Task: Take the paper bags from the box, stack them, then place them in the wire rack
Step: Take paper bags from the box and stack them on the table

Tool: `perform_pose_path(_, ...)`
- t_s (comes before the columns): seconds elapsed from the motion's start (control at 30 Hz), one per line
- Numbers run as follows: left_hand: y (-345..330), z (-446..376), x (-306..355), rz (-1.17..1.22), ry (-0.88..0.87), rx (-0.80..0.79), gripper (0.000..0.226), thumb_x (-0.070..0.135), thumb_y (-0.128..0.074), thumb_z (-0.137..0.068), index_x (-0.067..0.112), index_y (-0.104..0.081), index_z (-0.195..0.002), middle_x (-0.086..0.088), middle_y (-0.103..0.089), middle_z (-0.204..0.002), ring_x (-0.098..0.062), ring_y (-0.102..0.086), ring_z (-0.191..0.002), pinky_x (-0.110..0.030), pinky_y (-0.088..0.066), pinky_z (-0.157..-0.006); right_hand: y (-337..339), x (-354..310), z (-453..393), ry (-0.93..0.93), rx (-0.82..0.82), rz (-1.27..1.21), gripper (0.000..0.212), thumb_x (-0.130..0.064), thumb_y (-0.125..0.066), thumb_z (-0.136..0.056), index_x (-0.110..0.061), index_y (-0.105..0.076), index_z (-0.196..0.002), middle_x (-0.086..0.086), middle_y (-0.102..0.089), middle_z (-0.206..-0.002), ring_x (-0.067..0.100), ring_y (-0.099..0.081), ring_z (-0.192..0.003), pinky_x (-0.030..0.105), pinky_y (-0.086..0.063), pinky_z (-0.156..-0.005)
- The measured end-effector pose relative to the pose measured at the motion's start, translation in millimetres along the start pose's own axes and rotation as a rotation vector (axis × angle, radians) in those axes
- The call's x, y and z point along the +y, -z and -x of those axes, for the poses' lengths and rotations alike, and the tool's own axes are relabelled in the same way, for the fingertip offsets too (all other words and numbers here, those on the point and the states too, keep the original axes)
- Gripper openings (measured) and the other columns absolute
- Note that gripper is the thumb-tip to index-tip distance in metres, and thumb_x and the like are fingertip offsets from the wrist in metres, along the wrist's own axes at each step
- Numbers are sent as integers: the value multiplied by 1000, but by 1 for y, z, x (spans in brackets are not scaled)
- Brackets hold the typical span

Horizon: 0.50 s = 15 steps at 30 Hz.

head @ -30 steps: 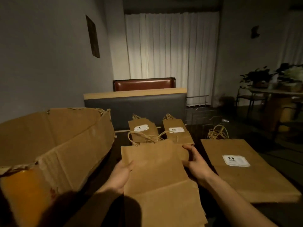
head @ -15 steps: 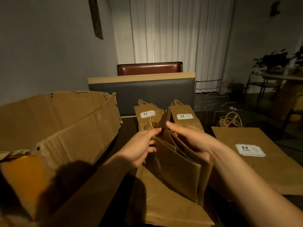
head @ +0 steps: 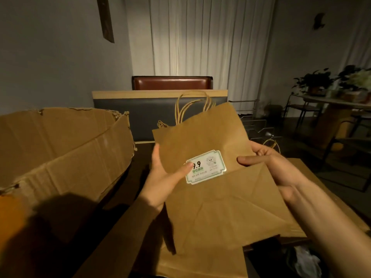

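Paper bag [head: 210, 149] held flat, label [head: 205, 166] up, pinched between left hand [head: 164, 177] and right hand [head: 269, 165]; probably squaring for stacking. Cardboard box [head: 66, 149] left of left hand.

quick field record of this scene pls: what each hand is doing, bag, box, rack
left hand: grips the bag's left edge, thumb on its label
right hand: grips the bag's right edge
paper bag: lifted, tilted, label facing camera, handles up
cardboard box: left, flaps open
wire rack: behind the bag, right, no bags seen in it
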State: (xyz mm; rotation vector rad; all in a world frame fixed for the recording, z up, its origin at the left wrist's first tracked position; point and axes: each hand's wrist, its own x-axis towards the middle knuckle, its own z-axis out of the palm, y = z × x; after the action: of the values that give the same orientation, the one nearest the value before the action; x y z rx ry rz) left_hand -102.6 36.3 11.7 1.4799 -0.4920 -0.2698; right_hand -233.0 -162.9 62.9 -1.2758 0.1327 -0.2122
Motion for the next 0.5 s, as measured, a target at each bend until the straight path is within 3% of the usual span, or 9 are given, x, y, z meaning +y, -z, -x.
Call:
perform_pose_path(0.07,5,1,-10,229,175,-53,59,18,-76,-80,28,-47,-130,1,-70,-114,-11,-71,-96,-33,-57,-79,4,12,-4,30,67,-35,39,6,-61,-79,-10,-69,-114,18,-73,-104,24,-73,-70,33,-61,-58)
perform_pose_path(0.17,15,-5,-24,222,199,9,27,12,-65,-90,21,-62,-116,-5,-75,-105,-23,-72,-95,-44,-57,-82,1,35,-12,21,153,-5,26,-9,-66,-83,-5,-70,-108,21,-73,-104,24,-72,-70,34,-61,-61)
perform_pose_path(0.27,36,-10,-30,117,159,68,19,13,-57,-96,16,-65,-113,-7,-75,-105,-24,-72,-93,-42,-59,-78,0,51,-17,-58,144,-4,20,-15,-56,-95,-2,-71,-97,17,-73,-85,22,-69,-67,31,-59,-59)
perform_pose_path(0.33,54,-11,-31,-50,147,79,17,16,-51,-100,13,-67,-107,-8,-75,-103,-20,-73,-90,-34,-58,-71,3,56,-19,-43,197,33,16,-11,-57,-95,-1,-69,-90,15,-71,-78,21,-68,-61,30,-57,-53)
perform_pose_path(0.43,82,-15,-29,-174,184,116,22,19,-43,-103,9,-62,-106,-7,-73,-106,-21,-72,-90,-32,-54,-66,16,58,-23,22,307,26,10,-13,-64,-90,-3,-68,-90,12,-71,-76,18,-67,-57,29,-56,-50)
perform_pose_path(0.5,88,-17,-30,-177,208,99,24,25,-41,-104,9,-57,-113,-8,-71,-112,-22,-69,-98,-35,-53,-75,24,62,-26,57,317,21,12,-19,-64,-90,-8,-68,-90,9,-70,-75,16,-66,-59,28,-56,-54)
